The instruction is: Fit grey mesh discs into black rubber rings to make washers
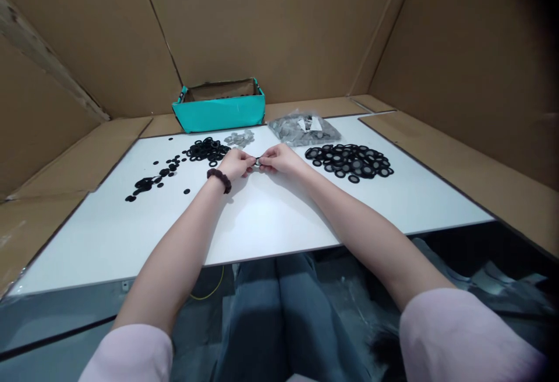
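My left hand [237,164] and my right hand [278,159] meet above the middle of the white table. Between their fingertips they pinch one small black ring [257,162], with something pale at its centre; the fingers partly cover it. A heap of black rings [205,150] lies just left of my left hand, and small grey discs [240,138] are spread behind it. To the right of my right hand is a larger pile of black rings with grey centres [351,161]. Small solid black discs [146,184] are scattered at the left.
A turquoise open box [220,114] stands at the back left. Beside it lies a clear plastic bag full of grey pieces [301,129]. Cardboard walls [271,32] enclose the white table [266,225] at the back and sides. The table's front edge is close to my legs.
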A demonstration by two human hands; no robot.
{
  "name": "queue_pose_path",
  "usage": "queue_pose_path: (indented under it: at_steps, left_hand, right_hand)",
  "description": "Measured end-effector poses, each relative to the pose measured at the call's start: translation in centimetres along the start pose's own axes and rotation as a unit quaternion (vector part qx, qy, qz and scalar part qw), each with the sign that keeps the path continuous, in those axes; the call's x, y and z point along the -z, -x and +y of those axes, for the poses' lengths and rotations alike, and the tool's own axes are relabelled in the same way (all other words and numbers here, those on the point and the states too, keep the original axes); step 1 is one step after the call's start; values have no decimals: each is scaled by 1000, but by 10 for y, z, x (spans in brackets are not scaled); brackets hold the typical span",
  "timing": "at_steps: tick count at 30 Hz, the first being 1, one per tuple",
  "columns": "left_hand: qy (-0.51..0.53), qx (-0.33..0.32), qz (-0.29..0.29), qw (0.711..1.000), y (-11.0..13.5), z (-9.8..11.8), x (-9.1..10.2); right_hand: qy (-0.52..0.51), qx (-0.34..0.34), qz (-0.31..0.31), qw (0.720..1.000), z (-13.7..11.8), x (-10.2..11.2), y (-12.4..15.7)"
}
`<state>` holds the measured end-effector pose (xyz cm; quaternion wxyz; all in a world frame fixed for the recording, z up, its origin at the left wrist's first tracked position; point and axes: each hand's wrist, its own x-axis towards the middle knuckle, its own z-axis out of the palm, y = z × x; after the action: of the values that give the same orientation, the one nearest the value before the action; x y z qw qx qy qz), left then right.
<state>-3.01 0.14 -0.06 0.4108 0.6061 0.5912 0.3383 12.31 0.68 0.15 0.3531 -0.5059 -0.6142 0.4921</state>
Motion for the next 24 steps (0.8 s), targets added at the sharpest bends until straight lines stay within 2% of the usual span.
queue_pose_path:
  at_steps: [2, 5, 7, 11, 16, 20, 24]
  left_hand:
    - [29, 26, 4, 999, 1, 3, -2]
    - [60, 50, 40, 996, 2, 7, -5]
    - [71, 48, 56, 995, 4, 9, -8]
    - [99, 23, 46, 994, 6, 12, -11]
    - [91, -1, 35, 995, 5, 9, -8]
    - [115, 7, 36, 993, 5, 9, -4]
    - [168, 43, 19, 985, 8, 12, -1]
  right_hand:
    - [-7, 3, 19, 1000, 0, -2, -1]
    - [-42, -13, 38, 998, 2, -8, -1]
    - [-88, -41, 46, 994, 2, -11, -1]
    - [-160, -77, 39, 983, -2, -9, 4]
    - [-126, -86, -25, 988, -5, -3, 5]
    - [-102, -74, -21, 992, -3, -2, 3]
    - [-82, -57, -10, 995, -1, -1, 1]
